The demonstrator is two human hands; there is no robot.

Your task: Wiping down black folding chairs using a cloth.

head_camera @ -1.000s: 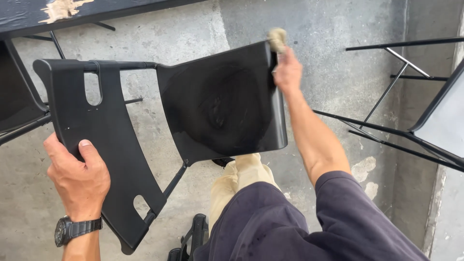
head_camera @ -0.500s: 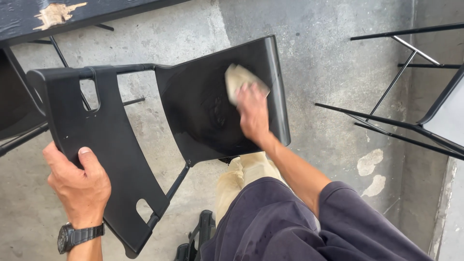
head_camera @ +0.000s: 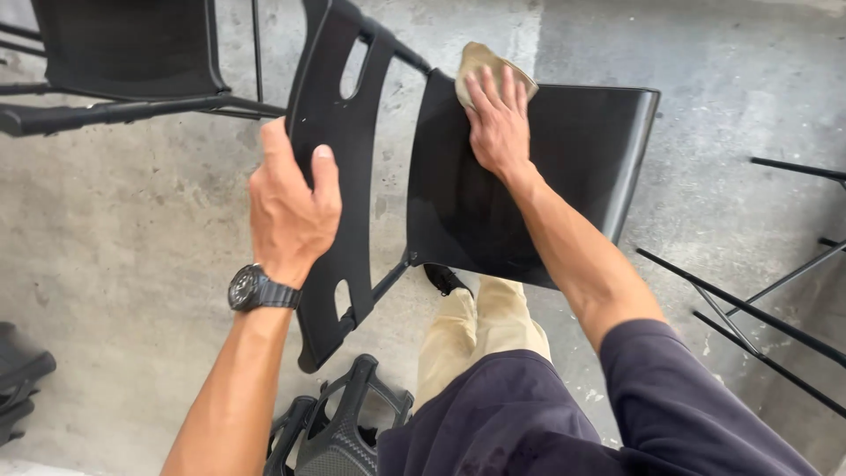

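Note:
I am holding a black plastic folding chair off the concrete floor. My left hand (head_camera: 289,207), with a black watch on the wrist, grips the edge of the chair's backrest (head_camera: 348,115), which has slot cut-outs. My right hand (head_camera: 499,123) presses a tan cloth (head_camera: 480,62) flat against the upper left corner of the chair's glossy black seat (head_camera: 546,185). My leg in tan trousers shows below the seat.
Another black chair (head_camera: 123,53) stands at the upper left. Thin black metal chair legs (head_camera: 758,308) cross the floor at the right. A black woven plastic object (head_camera: 339,432) lies by my foot, and a dark object (head_camera: 18,379) sits at the left edge.
My right hand has slid the cloth from the seat's middle to its corner next to the backrest. The chair has swung more upright, and my left hand has shifted higher on the backrest.

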